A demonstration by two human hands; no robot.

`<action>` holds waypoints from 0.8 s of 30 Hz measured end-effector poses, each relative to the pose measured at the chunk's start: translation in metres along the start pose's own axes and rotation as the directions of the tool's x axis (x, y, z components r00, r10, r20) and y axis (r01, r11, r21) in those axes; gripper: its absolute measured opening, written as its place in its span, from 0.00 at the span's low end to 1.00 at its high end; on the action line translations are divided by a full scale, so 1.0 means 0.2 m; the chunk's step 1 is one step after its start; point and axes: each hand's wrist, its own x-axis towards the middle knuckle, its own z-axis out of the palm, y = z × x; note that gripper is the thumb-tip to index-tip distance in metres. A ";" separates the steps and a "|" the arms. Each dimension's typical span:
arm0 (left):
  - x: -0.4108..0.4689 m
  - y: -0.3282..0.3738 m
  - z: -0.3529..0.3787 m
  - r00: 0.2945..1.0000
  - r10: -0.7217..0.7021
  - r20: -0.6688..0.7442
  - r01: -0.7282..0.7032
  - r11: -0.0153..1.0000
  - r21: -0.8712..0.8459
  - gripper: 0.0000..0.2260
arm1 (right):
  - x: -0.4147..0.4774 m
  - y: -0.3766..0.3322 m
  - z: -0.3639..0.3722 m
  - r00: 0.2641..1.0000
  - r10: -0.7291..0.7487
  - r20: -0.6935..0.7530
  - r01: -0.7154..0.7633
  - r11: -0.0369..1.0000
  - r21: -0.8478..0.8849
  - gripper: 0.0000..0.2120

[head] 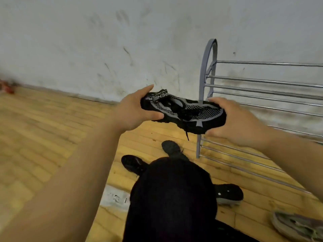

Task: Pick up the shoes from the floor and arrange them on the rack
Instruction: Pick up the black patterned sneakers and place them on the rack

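Observation:
A black mesh shoe with grey trim point(185, 112) is held in the air in front of the rack's left end. My left hand point(134, 110) grips its heel end, thumb under and fingers over. My right hand point(234, 121) grips its toe end. A lace dangles beneath it. The metal shoe rack point(262, 89) stands against the wall at the right, with bare horizontal bars on its tiers. On the floor lie a black shoe with a light sole point(229, 193) and a grey shoe point(297, 226) at the lower right.
My own dark trousers point(171, 198) and two black shoes on my feet point(132, 163) fill the lower middle. Wooden floor point(43, 137) spreads to the left. A scuffed white wall point(122, 49) runs behind. Something red point(7, 88) lies at the far left.

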 end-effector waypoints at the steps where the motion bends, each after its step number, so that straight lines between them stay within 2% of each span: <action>1: -0.07 -0.08 -0.07 0.998 -0.040 -0.056 0.039 0.999 -0.017 0.43 | 0.08 -0.09 0.03 0.998 -0.054 0.022 0.055 0.998 -0.042 0.49; 3: -0.23 -0.28 -0.17 0.978 -0.132 -0.162 0.124 0.991 -0.059 0.43 | 0.23 -0.26 0.14 0.983 -0.138 0.119 0.152 0.981 -0.118 0.51; 6: -0.44 -0.58 -0.23 0.921 -0.288 -0.261 0.261 0.956 -0.135 0.44 | 0.40 -0.47 0.35 0.915 -0.249 0.317 0.316 0.932 -0.180 0.51; 10: -0.58 -0.85 -0.14 0.886 -0.407 -0.223 0.369 0.909 -0.193 0.47 | 0.48 -0.49 0.57 0.827 -0.247 0.504 0.408 0.882 -0.237 0.47; 14: -0.51 -0.93 0.07 0.901 -0.420 -0.111 0.400 0.901 -0.170 0.45 | 0.52 -0.29 0.62 0.779 -0.138 0.611 0.396 0.865 -0.309 0.46; 18: -0.31 -0.96 0.35 0.918 -0.394 0.045 0.396 0.906 -0.149 0.44 | 0.45 0.10 0.59 0.793 -0.018 0.609 0.254 0.918 -0.303 0.47; 21: -0.11 -0.99 0.63 0.904 -0.382 0.190 0.402 0.912 -0.078 0.44 | 0.28 0.45 0.67 0.833 0.101 0.544 0.054 0.964 -0.262 0.49; 24: 0.07 -1.05 0.95 0.869 -0.390 0.304 0.407 0.913 0.007 0.44 | 0.11 0.83 0.81 0.809 0.288 0.512 -0.207 0.956 -0.210 0.45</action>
